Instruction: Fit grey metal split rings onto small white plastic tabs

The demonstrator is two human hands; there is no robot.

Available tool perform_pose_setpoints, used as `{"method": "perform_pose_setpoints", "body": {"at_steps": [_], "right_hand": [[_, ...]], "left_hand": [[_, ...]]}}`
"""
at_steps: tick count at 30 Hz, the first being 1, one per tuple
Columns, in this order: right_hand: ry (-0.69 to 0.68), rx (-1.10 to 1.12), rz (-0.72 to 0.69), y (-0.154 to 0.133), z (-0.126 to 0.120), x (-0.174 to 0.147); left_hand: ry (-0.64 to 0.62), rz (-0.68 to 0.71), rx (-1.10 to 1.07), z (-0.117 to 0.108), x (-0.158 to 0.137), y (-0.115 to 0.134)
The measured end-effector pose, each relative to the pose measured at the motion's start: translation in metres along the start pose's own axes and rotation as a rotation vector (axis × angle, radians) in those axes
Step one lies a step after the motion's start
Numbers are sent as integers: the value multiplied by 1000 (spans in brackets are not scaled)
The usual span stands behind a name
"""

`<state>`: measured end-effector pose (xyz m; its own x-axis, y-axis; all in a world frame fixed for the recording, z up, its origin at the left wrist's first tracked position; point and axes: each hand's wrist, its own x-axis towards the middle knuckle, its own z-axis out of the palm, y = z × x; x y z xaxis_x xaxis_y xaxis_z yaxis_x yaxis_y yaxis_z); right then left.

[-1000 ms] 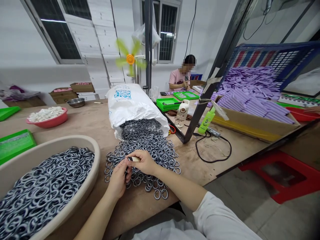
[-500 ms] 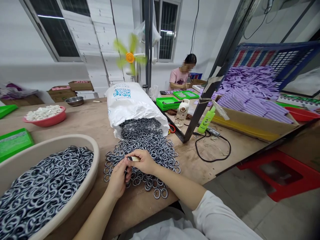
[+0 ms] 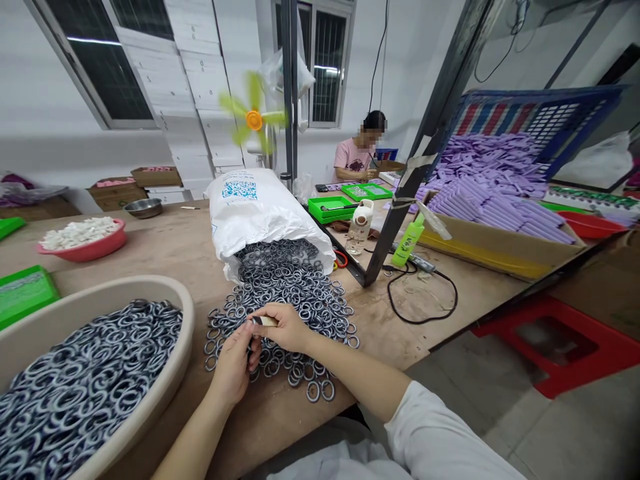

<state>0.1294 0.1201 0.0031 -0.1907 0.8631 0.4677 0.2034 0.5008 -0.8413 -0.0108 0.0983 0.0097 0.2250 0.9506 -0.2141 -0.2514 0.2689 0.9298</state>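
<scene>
My left hand (image 3: 233,365) is closed, its fingers curled round a dark piece that looks like one of the grey rings, mostly hidden. Pressed against it from the right, my right hand (image 3: 289,328) grips a small cream-handled tool (image 3: 267,321) with a black end; its tip is hidden between the fingers. Both hands meet just above a heap of shiny grey rings (image 3: 295,293) on the table. The heap spills from the mouth of a white sack (image 3: 260,210) lying on its side. A large beige tub (image 3: 186,313) at the left holds many more rings.
A pink bowl of white pieces (image 3: 107,245), a green tray (image 3: 50,287) and a metal bowl (image 3: 144,209) stand left. To the right are a slanted metal post (image 3: 395,227), a green bottle (image 3: 407,243), a black cable (image 3: 393,303) and a carton of purple pieces (image 3: 500,250). A person (image 3: 353,157) sits beyond.
The view has shifted slightly, so the surroundings sit a little further left. Both hands keep nearly the same pose and grip, close together over the ring heap.
</scene>
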Motion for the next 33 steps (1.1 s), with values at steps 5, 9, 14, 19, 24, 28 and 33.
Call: {"method": "perform_pose_setpoints", "body": {"at_steps": [5, 9, 14, 19, 24, 28, 33], "right_hand": [[-24, 4, -16, -7, -2, 6], [-77, 7, 31, -16, -6, 11], [-38, 49, 123, -24, -14, 7], [41, 90, 259, -23, -24, -8], [63, 129, 296, -28, -22, -28], [38, 219, 321, -38, -16, -35], [56, 325, 359, -34, -14, -32]], "left_hand": [[12, 10, -23, 1, 0, 3], [13, 56, -45, 2, -2, 4], [-36, 31, -3, 8, -11, 7], [-51, 27, -50, 14, -18, 17], [-20, -47, -142, 18, -23, 16], [-46, -79, -181, 26, -26, 4], [-94, -67, -150, 35, -22, -6]]}}
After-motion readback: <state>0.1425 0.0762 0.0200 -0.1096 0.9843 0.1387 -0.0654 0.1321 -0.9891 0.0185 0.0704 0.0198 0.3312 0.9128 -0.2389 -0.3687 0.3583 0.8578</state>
